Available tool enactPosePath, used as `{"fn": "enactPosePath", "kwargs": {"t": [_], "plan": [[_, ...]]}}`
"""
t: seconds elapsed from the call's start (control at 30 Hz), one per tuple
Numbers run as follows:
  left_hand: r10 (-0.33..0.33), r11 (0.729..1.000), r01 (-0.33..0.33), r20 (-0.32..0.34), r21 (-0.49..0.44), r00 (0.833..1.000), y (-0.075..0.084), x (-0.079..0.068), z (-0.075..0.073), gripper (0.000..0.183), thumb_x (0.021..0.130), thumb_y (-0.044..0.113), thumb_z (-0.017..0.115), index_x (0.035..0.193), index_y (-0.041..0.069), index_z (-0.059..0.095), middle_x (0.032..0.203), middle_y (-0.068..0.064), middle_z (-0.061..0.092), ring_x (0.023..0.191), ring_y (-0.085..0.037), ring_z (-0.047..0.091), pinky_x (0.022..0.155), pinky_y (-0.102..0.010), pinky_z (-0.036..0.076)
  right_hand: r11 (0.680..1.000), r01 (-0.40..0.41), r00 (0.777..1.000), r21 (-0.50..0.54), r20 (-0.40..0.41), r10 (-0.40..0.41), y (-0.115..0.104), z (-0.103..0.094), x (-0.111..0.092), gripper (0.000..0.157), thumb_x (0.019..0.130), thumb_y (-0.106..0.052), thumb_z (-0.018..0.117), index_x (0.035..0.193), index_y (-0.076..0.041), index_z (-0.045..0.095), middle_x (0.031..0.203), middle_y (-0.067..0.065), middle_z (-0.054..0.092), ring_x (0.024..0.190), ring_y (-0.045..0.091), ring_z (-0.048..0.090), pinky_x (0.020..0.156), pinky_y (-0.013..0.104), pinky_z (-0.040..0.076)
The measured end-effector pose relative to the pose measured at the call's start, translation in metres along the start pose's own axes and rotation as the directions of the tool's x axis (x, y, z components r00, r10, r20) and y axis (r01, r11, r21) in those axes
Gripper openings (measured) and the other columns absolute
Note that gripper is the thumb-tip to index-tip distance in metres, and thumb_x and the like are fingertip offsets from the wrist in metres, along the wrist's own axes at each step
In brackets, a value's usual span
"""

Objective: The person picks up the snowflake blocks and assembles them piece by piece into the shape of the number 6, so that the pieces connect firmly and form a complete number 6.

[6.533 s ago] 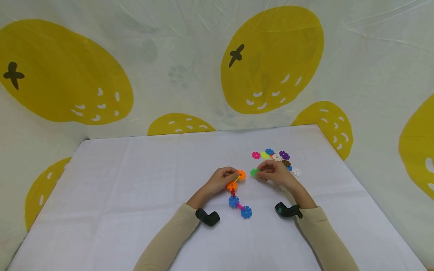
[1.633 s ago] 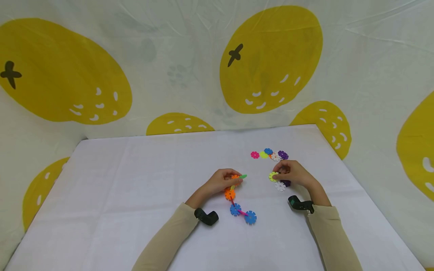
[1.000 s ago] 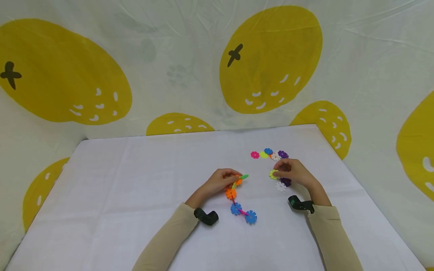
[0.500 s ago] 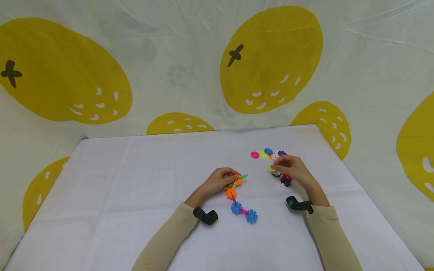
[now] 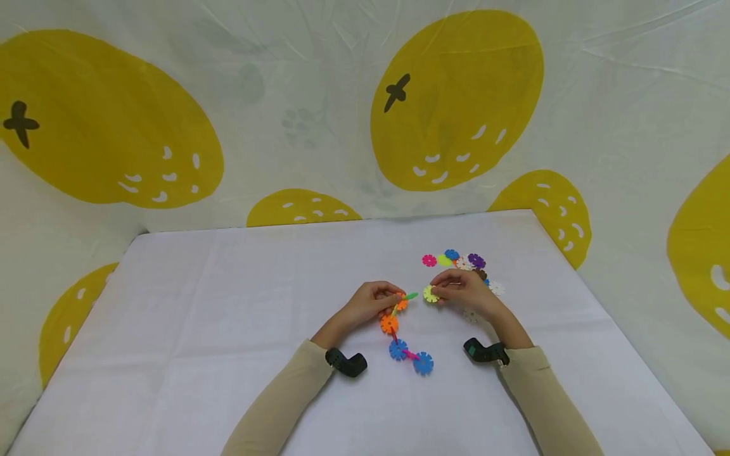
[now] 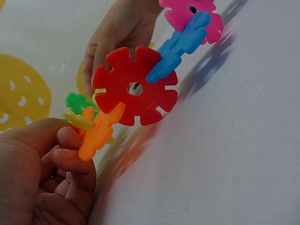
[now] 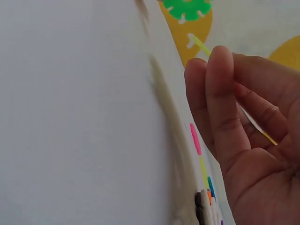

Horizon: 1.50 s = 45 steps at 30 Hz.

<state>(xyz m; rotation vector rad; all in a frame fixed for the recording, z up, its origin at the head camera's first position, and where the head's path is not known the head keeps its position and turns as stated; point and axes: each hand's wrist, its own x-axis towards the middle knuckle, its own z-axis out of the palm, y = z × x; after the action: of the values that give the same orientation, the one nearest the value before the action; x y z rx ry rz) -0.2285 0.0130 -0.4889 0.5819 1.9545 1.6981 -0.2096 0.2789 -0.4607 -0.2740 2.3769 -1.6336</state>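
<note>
My left hand (image 5: 373, 301) pinches the far end of a chain of slotted plastic snowflake discs. From that end run a green disc (image 5: 412, 296), orange discs (image 5: 390, 325) with a yellow one between, a red disc (image 6: 117, 70), then blue discs (image 5: 423, 363) joined by a pink one (image 6: 213, 30). The green disc sits edge-on in the head view. Just right of it, my right hand (image 5: 464, 292) holds a pale yellow snowflake disc (image 5: 430, 294) between thumb and fingertips. A small gap separates this disc from the green one. Fingers partly cover the upper orange disc.
Loose discs lie behind and beside my right hand: a pink one (image 5: 429, 260), a blue one (image 5: 452, 254), a purple one (image 5: 477, 260) and several others, some overlapping. A white cloth (image 5: 228, 329) covers the table, and a patterned curtain (image 5: 319, 126) hangs behind it.
The green disc, earlier in my right hand, is now on the chain's end. My right hand has picked up the yellow disc from the pile and carried it left to the chain.
</note>
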Motion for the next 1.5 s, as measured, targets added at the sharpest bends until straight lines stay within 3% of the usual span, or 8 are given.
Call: {"fn": "enactPosePath", "kwargs": {"t": [0.33, 0.67, 1.0, 1.3, 1.5], "plan": [[0.003, 1.0, -0.003, -0.019, -0.027, 1.0, -0.006, 0.003, 0.0, 0.026, 0.095, 0.013, 0.064, 0.114, -0.005, 0.066, 0.072, 0.001, 0.061, 0.059, -0.007, 0.052, 0.055, -0.019, 0.045, 0.994, 0.087, 0.996, 0.072, 0.024, -0.089, -0.001, 0.008, 0.001, 0.027, 0.092, -0.008, 0.067, 0.113, 0.01, 0.064, 0.102, 0.019, 0.068, 0.078, 0.016, 0.068, 0.075, 0.028, 0.056], [0.017, 1.0, -0.017, -0.001, -0.003, 1.0, -0.006, 0.002, -0.001, 0.026, 0.095, 0.014, 0.065, 0.114, -0.004, 0.066, 0.076, 0.001, 0.062, 0.059, -0.007, 0.052, 0.055, -0.02, 0.045, 0.997, -0.001, 1.0, 0.077, -0.01, 0.002, 0.001, 0.017, 0.005, 0.031, 0.091, -0.014, 0.069, 0.114, 0.007, 0.065, 0.098, 0.014, 0.071, 0.073, 0.017, 0.068, 0.076, 0.025, 0.055], [0.04, 0.998, -0.04, 0.015, 0.04, 0.999, -0.01, 0.004, -0.004, 0.023, 0.096, 0.014, 0.063, 0.113, -0.003, 0.066, 0.081, -0.001, 0.065, 0.059, -0.007, 0.054, 0.055, -0.019, 0.046, 0.996, -0.01, 0.999, 0.091, -0.048, 0.014, 0.002, 0.026, 0.008, 0.025, 0.09, -0.01, 0.07, 0.108, 0.007, 0.067, 0.095, 0.009, 0.072, 0.075, 0.015, 0.067, 0.076, 0.023, 0.054], [0.009, 1.0, -0.009, -0.008, 0.02, 1.0, -0.007, 0.003, -0.005, 0.023, 0.096, 0.013, 0.063, 0.112, -0.003, 0.066, 0.078, 0.0, 0.062, 0.059, -0.008, 0.052, 0.055, -0.019, 0.045, 0.995, 0.016, 0.998, 0.103, -0.067, -0.01, 0.001, 0.029, 0.008, 0.027, 0.09, -0.012, 0.07, 0.108, 0.008, 0.066, 0.096, 0.01, 0.072, 0.075, 0.015, 0.067, 0.075, 0.023, 0.055], [-0.002, 0.999, 0.003, -0.02, 0.035, 1.0, -0.006, 0.002, -0.003, 0.023, 0.096, 0.014, 0.063, 0.111, -0.003, 0.066, 0.078, 0.0, 0.062, 0.061, -0.008, 0.052, 0.056, -0.019, 0.045, 0.989, -0.038, 0.996, 0.144, -0.076, 0.049, 0.005, 0.032, 0.009, 0.025, 0.091, -0.01, 0.069, 0.108, 0.008, 0.065, 0.093, 0.004, 0.072, 0.073, 0.013, 0.065, 0.074, 0.022, 0.054]]}}
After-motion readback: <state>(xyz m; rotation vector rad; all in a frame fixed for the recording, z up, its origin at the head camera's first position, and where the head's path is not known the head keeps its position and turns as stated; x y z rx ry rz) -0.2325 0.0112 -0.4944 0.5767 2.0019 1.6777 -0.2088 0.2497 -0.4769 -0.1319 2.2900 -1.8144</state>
